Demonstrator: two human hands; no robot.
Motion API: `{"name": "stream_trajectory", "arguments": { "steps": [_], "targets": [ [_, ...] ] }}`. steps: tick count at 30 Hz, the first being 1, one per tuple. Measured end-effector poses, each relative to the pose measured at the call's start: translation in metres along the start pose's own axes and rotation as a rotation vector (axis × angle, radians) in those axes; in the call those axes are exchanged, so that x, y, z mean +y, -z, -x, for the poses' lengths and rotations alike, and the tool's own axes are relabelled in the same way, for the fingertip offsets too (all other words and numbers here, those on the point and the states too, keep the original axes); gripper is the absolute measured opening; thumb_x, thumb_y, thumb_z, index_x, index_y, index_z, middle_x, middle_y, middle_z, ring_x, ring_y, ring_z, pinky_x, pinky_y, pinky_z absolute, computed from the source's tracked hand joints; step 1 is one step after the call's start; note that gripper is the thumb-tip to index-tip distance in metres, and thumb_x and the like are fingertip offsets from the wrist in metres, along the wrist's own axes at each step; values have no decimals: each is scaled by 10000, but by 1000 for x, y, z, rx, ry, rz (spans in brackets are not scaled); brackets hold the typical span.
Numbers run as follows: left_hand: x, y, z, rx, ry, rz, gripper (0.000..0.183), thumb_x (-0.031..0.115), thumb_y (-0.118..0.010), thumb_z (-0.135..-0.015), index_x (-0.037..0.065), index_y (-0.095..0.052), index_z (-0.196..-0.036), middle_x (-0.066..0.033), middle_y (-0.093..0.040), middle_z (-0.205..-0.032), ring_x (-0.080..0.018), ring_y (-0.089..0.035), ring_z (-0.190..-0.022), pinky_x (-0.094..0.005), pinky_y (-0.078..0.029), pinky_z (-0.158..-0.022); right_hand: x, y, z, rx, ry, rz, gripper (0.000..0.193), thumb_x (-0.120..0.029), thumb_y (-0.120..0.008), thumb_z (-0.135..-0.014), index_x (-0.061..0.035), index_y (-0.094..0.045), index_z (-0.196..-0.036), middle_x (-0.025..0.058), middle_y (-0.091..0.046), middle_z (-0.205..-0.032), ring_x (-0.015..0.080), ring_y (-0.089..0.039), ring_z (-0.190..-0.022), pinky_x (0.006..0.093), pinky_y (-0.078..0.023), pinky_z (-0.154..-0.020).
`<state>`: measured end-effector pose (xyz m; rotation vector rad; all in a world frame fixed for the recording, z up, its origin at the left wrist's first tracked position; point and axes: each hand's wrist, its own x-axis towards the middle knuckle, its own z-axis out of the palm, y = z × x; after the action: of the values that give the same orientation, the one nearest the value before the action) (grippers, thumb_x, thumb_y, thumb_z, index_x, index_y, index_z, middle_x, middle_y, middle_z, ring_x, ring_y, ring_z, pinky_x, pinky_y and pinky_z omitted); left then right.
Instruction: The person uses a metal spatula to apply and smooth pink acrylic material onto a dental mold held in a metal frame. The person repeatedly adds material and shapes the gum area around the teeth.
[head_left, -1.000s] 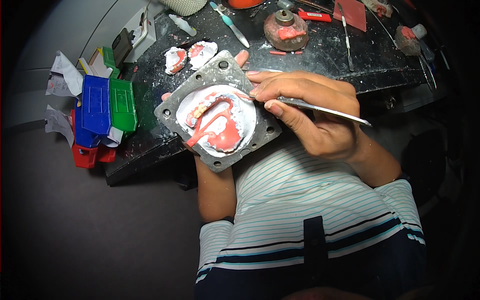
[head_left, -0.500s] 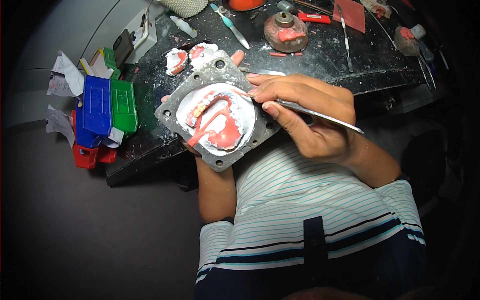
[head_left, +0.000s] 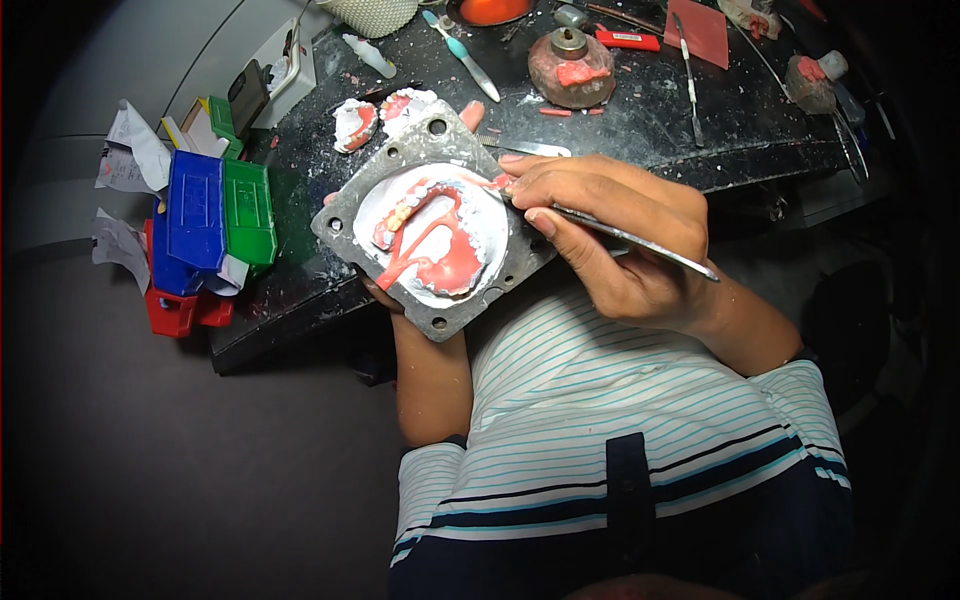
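Observation:
My left hand [head_left: 472, 115] holds a grey metal dental flask [head_left: 345, 195] from beneath; only fingertips show around its edges, and the palm is hidden. White plaster [head_left: 488, 225] fills the flask's round opening. Set in it is a pink wax denture pattern [head_left: 455, 265] with a few yellowish teeth and pink wax strips across it. Between the thumb and fingers of my right hand [head_left: 635, 235] is a slim metal wax carver [head_left: 640, 243], its handle slanting down to the right. Its tip is hidden by my fingers at the flask's right rim, beside a bit of pink wax [head_left: 501, 182].
Behind the flask lie two plaster models with pink wax [head_left: 354, 125], a toothbrush [head_left: 462, 55] and a metal blade [head_left: 535, 147]. Farther back stand a spirit burner [head_left: 570, 70], a red box [head_left: 628, 40] and a pink wax sheet [head_left: 698, 35]. Blue and green bins [head_left: 195, 215] are at left.
My right fingers have shifted slightly, and the carver's handle end sits a little lower and farther left. A bit of pink wax now shows at my fingertips. The flask has barely moved.

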<state>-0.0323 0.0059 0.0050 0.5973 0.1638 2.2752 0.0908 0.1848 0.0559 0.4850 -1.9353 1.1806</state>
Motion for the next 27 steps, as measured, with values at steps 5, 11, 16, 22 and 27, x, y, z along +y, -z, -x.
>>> {"name": "stream_trajectory", "arguments": {
  "steps": [5, 11, 16, 22, 27],
  "targets": [
    [0, 8, 1, 8, 6, 65, 1082, 772, -507, -911, 67, -148, -1651, -371, -63, -1660, -508, -374, -1447, -588, -396, -1161, 4, 3, -2, -26, 8, -23, 167, 94, -753, -814, 79, -726, -978, 206, -760, -971, 308, -772, -929, 342, -628, -807],
    [0, 4, 0, -20, 11, 41, 1053, 766, -492, -925, 77, -167, -1651, -373, -60, -1661, -489, -360, -1464, -569, -375, -1176, 4, 3, -3, -23, -3, -13, 172, 84, -760, -816, 69, -732, -985, 199, -761, -974, 303, -771, -919, 340, -626, -797],
    [0, -1, 2, 87, -14, -134, 674, 448, -464, -1066, 104, -276, -1614, -278, -187, -1674, -400, -488, -1341, -489, -453, -1133, 5, 2, -4, -21, 11, 2, 169, 77, -764, -818, 65, -734, -984, 195, -762, -973, 301, -771, -918, 342, -625, -793],
    [1, 1, 3, 100, -7, -172, 658, 422, -447, -1075, 100, -260, -1618, -280, -196, -1671, -388, -487, -1351, -467, -458, -1134, 5, 4, -3, -42, 6, 0, 162, 66, -765, -826, 60, -737, -985, 189, -762, -975, 298, -771, -925, 343, -625, -801],
    [-2, -9, 0, 101, -7, -119, 658, 425, -449, -1075, 102, -259, -1615, -265, -205, -1672, -397, -505, -1331, -468, -480, -1114, 5, 3, -2, -29, 1, 3, 163, 67, -768, -822, 60, -735, -982, 191, -761, -977, 299, -770, -923, 340, -623, -793]
  ]
}}
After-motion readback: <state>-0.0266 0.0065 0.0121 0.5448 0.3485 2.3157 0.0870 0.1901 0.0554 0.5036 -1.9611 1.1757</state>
